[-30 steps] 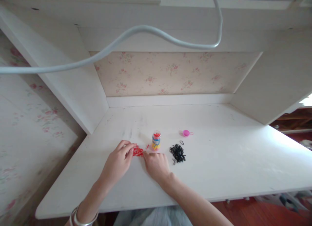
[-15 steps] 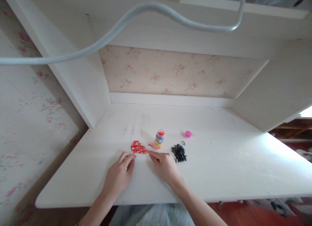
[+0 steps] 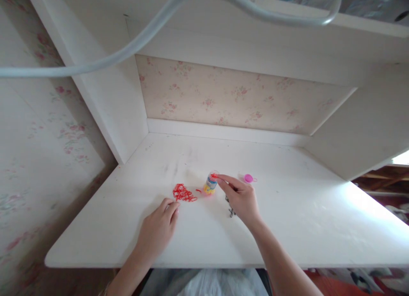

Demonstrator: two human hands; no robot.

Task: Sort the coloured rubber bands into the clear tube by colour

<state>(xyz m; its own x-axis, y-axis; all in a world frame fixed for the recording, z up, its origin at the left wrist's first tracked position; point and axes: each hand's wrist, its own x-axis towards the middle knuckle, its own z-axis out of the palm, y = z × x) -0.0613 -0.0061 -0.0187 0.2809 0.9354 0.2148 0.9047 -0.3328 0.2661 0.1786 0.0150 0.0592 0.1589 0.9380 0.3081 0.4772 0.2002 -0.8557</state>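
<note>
A small clear jar [image 3: 211, 183] with a blue label and yellow and red bits inside stands upright on the white desk. My right hand [image 3: 241, 198] is at its mouth, thumb and forefinger pinched on a red rubber band [image 3: 214, 176]. Just left of the jar lies a loose pile of red rubber bands [image 3: 183, 193], with a stray red band beside it. My left hand [image 3: 161, 221] rests at the pile's near edge, fingers curled together; whatever is between its fingertips is hidden. A pile of black rubber bands [image 3: 231, 212] is mostly covered by my right hand.
A pink lid [image 3: 248, 178] with a loop lies right of the jar. The white desk [image 3: 303, 219] has side panels and a shelf overhead. Across the upper view runs a pale cable or tube [image 3: 134, 44]. Floral wallpaper [image 3: 204, 93] shows behind.
My right hand has moved from the red pile up and right to the jar's mouth, carrying a red band, and now covers most of the black pile. My left hand stays nearly still.
</note>
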